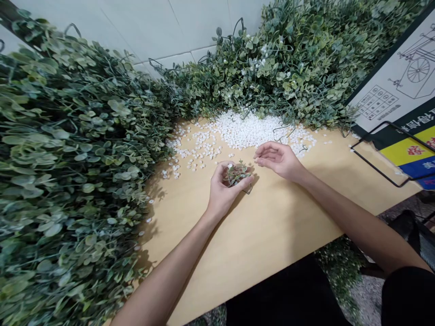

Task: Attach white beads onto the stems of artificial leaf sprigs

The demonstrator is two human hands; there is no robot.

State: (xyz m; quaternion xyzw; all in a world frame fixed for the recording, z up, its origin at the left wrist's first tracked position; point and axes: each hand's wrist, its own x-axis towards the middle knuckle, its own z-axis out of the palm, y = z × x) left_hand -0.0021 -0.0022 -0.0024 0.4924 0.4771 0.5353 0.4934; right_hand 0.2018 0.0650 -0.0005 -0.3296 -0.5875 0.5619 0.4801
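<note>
Cradling a leafy green sprig (237, 174) in curled left hand (224, 190) fingers; right hand (278, 159) hovers beside it, fingers loosely open, above small white beads (248, 129)

Sprig (237, 173) half hidden by left fingers (242, 183); poster (401, 77) cut off right

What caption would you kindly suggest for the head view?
Left hand cups a leafy sprig; right hand open beside white pellets.

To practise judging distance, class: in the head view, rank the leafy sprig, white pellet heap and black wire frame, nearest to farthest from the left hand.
1. leafy sprig: held in the left hand.
2. white pellet heap: ahead, across the table.
3. black wire frame: far right.
</note>
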